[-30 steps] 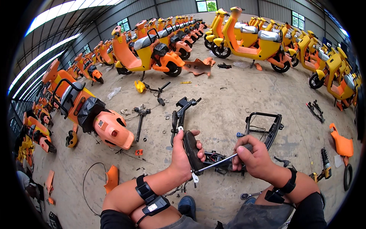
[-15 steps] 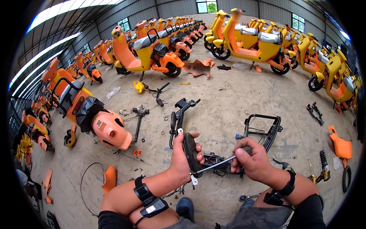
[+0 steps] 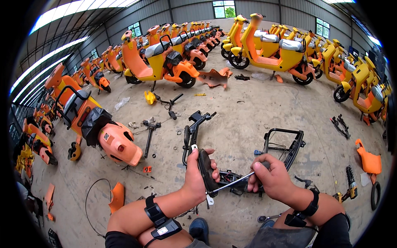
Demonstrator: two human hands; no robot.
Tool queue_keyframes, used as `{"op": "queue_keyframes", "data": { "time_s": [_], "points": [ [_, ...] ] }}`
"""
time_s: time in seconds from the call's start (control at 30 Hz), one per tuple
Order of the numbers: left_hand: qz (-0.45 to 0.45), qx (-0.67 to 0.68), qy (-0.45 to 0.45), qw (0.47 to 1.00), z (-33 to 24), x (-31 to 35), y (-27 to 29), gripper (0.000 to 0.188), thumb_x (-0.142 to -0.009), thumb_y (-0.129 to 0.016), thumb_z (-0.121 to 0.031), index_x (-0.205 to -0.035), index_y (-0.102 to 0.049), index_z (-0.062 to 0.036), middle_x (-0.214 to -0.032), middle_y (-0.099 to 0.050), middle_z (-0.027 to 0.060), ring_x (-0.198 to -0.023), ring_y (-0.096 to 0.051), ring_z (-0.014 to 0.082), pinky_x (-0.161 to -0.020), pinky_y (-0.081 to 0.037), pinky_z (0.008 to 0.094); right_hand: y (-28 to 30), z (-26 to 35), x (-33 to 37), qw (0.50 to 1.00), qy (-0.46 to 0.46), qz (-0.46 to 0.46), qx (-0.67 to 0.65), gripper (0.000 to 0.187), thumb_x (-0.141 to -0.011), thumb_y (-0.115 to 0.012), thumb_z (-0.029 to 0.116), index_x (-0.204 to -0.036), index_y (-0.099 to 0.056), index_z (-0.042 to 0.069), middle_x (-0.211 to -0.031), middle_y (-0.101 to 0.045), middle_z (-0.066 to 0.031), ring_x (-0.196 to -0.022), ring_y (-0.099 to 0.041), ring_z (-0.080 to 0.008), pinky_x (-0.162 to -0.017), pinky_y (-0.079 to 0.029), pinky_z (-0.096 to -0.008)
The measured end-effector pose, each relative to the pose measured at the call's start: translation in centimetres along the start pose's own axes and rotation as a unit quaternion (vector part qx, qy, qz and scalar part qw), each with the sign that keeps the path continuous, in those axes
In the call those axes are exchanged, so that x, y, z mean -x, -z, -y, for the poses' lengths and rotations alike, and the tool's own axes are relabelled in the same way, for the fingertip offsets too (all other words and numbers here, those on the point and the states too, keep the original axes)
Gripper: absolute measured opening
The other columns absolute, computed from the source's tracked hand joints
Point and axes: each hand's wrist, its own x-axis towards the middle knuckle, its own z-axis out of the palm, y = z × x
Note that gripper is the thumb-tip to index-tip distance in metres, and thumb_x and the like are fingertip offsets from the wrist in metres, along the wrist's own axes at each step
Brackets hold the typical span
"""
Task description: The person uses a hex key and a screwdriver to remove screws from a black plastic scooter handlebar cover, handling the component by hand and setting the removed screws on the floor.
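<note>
Upright in my left hand [image 3: 192, 177] is a dark, oblong part [image 3: 206, 168] with a pale tab at each end, my fingers wrapped round its far side. My right hand [image 3: 271, 177] grips a screwdriver [image 3: 235, 182] by its dark handle, mostly hidden in the fist. The thin metal shaft slants down to the left and meets the lower end of the oblong part, near the lower tab [image 3: 210, 201]. Whether the tip sits in a screw is too small to tell. Beyond my hands lies a black metal scooter frame [image 3: 298, 142] with wiring.
An orange-and-yellow scooter [image 3: 120, 142] stands at the left, with rows of scooters behind. Around me lie a fork-like black stem [image 3: 149, 140], handlebars [image 3: 170, 108], orange panels [image 3: 369, 159], a shock absorber [image 3: 351, 182], a ratchet wrench [image 3: 266, 218] and a tyre [image 3: 375, 196].
The view has tilted slightly. My hands keep almost the same pose, and the screwdriver's shaft stays against the lower end of the oblong part.
</note>
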Motion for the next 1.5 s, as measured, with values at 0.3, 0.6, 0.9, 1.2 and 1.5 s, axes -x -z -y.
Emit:
{"op": "queue_keyframes", "data": {
  "time_s": [0.3, 0.6, 0.9, 1.2, 1.5],
  "points": [
    [-0.033, -0.033, -0.065, 0.997, -0.1, 0.3, -0.4, 0.055, -0.099, -0.037, -0.058, -0.118, -0.049, -0.008, -0.077, -0.051, 0.0026, -0.059, -0.051, 0.0146, -0.057, -0.046, 0.0317, -0.8, 0.0, -0.4, 0.983, -0.152, -0.096, -0.044, 0.046, -0.104, -0.049, 0.04, -0.1, -0.055, -0.005, -0.074, -0.065, -0.0134, -0.062, -0.068, -0.0222, -0.052, -0.054, -0.0274],
    [-0.041, -0.038, -0.104, 0.993, -0.5, 0.5, -0.1, 0.058, -0.097, -0.046, -0.058, -0.123, -0.046, -0.006, -0.076, -0.052, 0.0027, -0.057, -0.052, 0.0128, -0.054, -0.048, 0.0295, 0.2, 0.4, -0.2, 0.971, -0.182, -0.05, 0.146, 0.072, -0.1, -0.04, 0.06, -0.075, -0.06, -0.005, -0.054, -0.058, -0.0085, -0.045, -0.058, -0.0157, -0.043, -0.044, -0.0287],
    [-0.055, -0.078, -0.122, 0.988, -0.6, 0.6, 0.2, 0.057, -0.097, -0.041, -0.059, -0.121, -0.047, -0.0079, -0.077, -0.051, 0.0023, -0.058, -0.05, 0.0129, -0.055, -0.045, 0.0297, 0.4, 0.1, 0.4, 0.968, -0.172, -0.006, 0.181, 0.068, -0.104, -0.032, 0.056, -0.076, -0.057, -0.001, -0.056, -0.056, -0.007, -0.043, -0.053, -0.0147, -0.044, -0.043, -0.0292],
    [-0.05, -0.066, -0.106, 0.991, -0.3, 0.8, 0.3, 0.056, -0.098, -0.04, -0.058, -0.122, -0.046, -0.0077, -0.077, -0.051, 0.0027, -0.057, -0.05, 0.0138, -0.055, -0.044, 0.0302, 0.4, -0.3, 0.9, 0.995, -0.093, 0.03, 0.034, 0.043, -0.105, -0.042, 0.043, -0.102, -0.054, 0.002, -0.071, -0.059, -0.0052, -0.058, -0.06, -0.0135, -0.049, -0.044, -0.0251],
    [-0.08, 0.0, 0.046, 0.996, -1.3, 0.6, 0.0, 0.051, -0.098, -0.04, -0.057, -0.114, -0.051, -0.0095, -0.074, -0.05, 0.002, -0.055, -0.049, 0.0152, -0.053, -0.043, 0.0313, 2.3, 0.6, -0.1, 0.929, 0.178, 0.184, 0.266, 0.026, -0.1, -0.058, 0.018, -0.122, -0.055, 0.004, -0.101, -0.065, -0.0101, -0.089, -0.064, -0.022, -0.079, -0.05, -0.0331]
  ]
}}
